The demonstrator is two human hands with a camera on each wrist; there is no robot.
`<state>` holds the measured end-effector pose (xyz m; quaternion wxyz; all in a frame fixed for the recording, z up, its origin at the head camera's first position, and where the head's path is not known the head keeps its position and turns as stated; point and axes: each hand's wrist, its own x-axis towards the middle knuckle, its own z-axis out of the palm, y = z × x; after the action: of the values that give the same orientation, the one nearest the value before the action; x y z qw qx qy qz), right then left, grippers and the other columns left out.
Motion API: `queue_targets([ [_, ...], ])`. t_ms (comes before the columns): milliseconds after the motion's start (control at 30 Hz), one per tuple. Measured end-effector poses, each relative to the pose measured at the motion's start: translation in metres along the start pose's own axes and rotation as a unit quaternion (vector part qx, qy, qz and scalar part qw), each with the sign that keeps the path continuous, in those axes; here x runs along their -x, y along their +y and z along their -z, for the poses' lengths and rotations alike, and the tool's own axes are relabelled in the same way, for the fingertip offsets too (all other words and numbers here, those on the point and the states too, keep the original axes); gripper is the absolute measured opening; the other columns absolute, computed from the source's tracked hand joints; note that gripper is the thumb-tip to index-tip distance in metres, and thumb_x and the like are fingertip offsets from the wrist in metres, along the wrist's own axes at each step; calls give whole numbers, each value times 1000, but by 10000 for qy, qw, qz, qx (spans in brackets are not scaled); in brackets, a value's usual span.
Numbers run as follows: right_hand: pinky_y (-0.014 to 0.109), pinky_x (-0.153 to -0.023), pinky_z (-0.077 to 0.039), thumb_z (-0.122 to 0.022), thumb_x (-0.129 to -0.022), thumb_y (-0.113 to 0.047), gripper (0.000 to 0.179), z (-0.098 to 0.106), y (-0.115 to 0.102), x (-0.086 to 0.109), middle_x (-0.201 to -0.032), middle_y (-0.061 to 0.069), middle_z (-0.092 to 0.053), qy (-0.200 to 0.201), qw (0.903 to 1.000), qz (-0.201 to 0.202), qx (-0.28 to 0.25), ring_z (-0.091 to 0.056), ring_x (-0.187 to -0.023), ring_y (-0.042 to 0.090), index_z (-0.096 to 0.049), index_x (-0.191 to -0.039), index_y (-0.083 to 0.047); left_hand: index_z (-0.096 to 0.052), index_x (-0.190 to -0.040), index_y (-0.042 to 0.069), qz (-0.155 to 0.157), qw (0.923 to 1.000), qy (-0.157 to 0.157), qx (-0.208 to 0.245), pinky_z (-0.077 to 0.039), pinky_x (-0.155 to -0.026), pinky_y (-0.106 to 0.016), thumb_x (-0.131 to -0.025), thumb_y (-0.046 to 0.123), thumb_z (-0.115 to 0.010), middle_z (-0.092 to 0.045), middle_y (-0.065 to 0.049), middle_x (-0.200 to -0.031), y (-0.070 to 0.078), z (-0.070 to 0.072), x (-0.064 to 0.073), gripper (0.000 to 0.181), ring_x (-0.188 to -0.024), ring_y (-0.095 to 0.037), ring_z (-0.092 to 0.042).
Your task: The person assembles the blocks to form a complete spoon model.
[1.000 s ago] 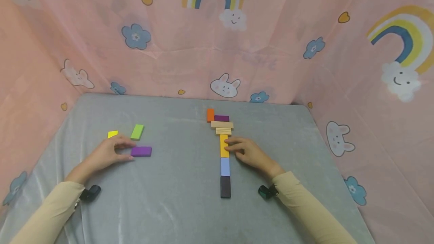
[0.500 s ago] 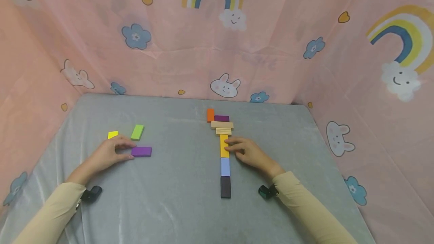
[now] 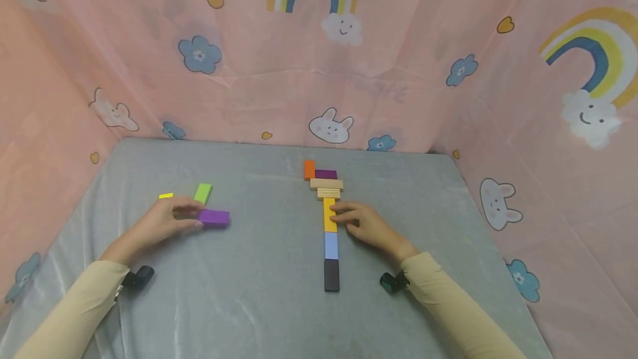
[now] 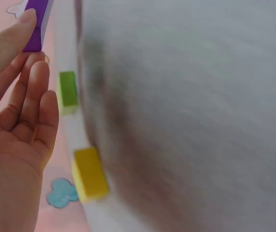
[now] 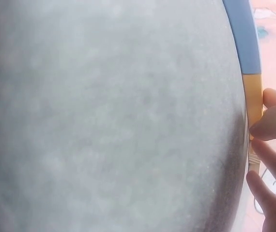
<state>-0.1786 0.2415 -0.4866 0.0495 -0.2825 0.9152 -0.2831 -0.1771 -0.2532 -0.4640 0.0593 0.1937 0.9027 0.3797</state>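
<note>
In the head view my left hand (image 3: 161,224) pinches a purple block (image 3: 214,218) by its left end, between thumb and fingers. The left wrist view shows the thumb pressed on the purple block (image 4: 35,29), the other fingers loosely bent below it. My right hand (image 3: 369,226) rests fingertips on an orange-yellow block (image 3: 329,220), thumb near its right side. That block is part of a line: a light blue block (image 3: 331,245) and a black block (image 3: 331,275) lie nearer, a ridged wooden piece (image 3: 328,193) and a plain wooden block (image 3: 326,184) farther.
At the far end of the line lie an orange block (image 3: 309,170) and a dark purple block (image 3: 326,174). Beside the left hand are a green block (image 3: 202,193) and a partly hidden yellow block (image 3: 166,195). Grey cloth (image 3: 269,270) covers the table; a pink printed curtain (image 3: 249,98) surrounds it.
My left hand has moved slightly right and away from me, carrying the purple block, which now overlaps the green block's near end. The right hand has stayed put.
</note>
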Motion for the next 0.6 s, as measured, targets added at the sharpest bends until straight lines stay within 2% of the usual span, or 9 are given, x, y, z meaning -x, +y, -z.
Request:
queue_targets([
  [67,45,-114,-43,-64,-89,2,38,0,0,0,-138,-5,-62,-8,10000,28,10,-52,-137,21,-73,-119,-19,-71,-115,12,-49,10000,7,-75,-54,-90,-20,-82,21,-80,-73,-6,-111,5,0,-7,35,-96,6,-64],
  [233,47,-113,-44,-64,-89,2,37,0,0,0,-138,-4,-62,-10,9999,92,45,-53,-136,23,-73,-120,-19,-70,-118,13,-277,9993,-28,-248,-55,-94,-47,-84,19,-79,-72,-5,-112,19,-3,-28,36,-101,-17,-67],
  [333,48,-112,-44,-64,-89,2,37,1,-1,0,-138,-3,-62,16,9999,103,33,-53,-135,24,-73,-119,-18,-69,-120,15,-298,9992,-113,-223,-53,-96,-51,-85,20,-78,-71,-5,-116,29,-7,-43,37,-105,-24,-66],
  [600,48,-112,-44,-65,-89,2,37,1,1,0,-137,-3,-63,59,9997,219,99,-54,-134,24,-73,-119,-18,-67,-123,16,-468,9987,-194,-14,-50,-101,-50,-87,23,-77,-70,-5,-119,51,-24,-90,38,-111,-25,-64],
])
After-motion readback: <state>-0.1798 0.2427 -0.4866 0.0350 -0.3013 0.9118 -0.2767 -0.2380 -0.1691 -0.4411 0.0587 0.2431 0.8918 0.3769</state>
